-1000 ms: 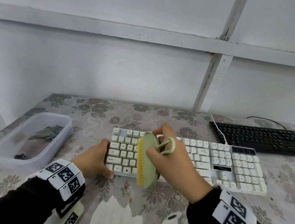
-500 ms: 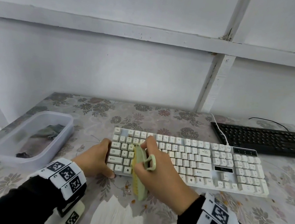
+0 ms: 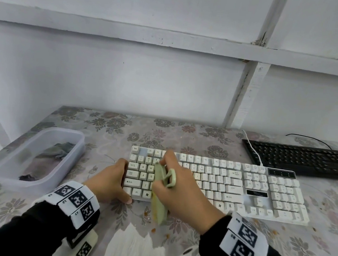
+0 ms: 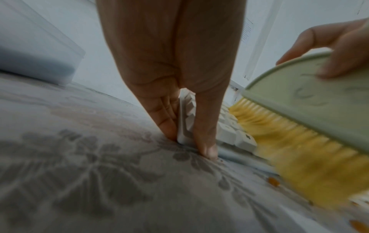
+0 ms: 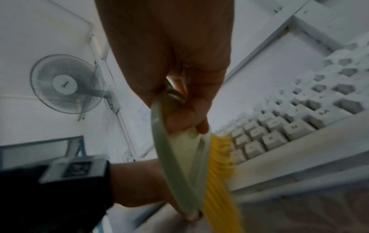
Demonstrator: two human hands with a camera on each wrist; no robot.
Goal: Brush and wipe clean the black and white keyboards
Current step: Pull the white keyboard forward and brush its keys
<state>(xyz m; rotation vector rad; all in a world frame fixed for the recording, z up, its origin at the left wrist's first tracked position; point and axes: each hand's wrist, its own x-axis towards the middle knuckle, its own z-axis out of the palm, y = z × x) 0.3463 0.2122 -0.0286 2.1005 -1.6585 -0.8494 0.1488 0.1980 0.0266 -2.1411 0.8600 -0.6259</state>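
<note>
The white keyboard [image 3: 240, 185] lies across the middle of the flowered table, with the black keyboard [image 3: 304, 160] behind it at the far right. My right hand [image 3: 179, 190] grips a pale green brush [image 3: 159, 192] with yellow bristles. The brush stands on edge over the left letter keys, its near end past the keyboard's front edge. In the left wrist view the bristles [image 4: 289, 149] touch the front-row keys. My left hand [image 3: 122, 185] pinches the keyboard's left end [image 4: 185, 123], fingers on the side and thumb at the front corner.
A clear plastic tub [image 3: 2, 172] holding a grey cloth [image 3: 59, 151] stands at the left. White paper [image 3: 133, 247] lies at the table's near edge. Orange crumbs [image 3: 153, 230] are scattered in front of the keyboard. A white cable [image 3: 252, 149] crosses the black keyboard's left end.
My right hand lowered the brush from above the keys and drew it toward the keyboard's front edge. The left hand kept its hold on the keyboard's left end.
</note>
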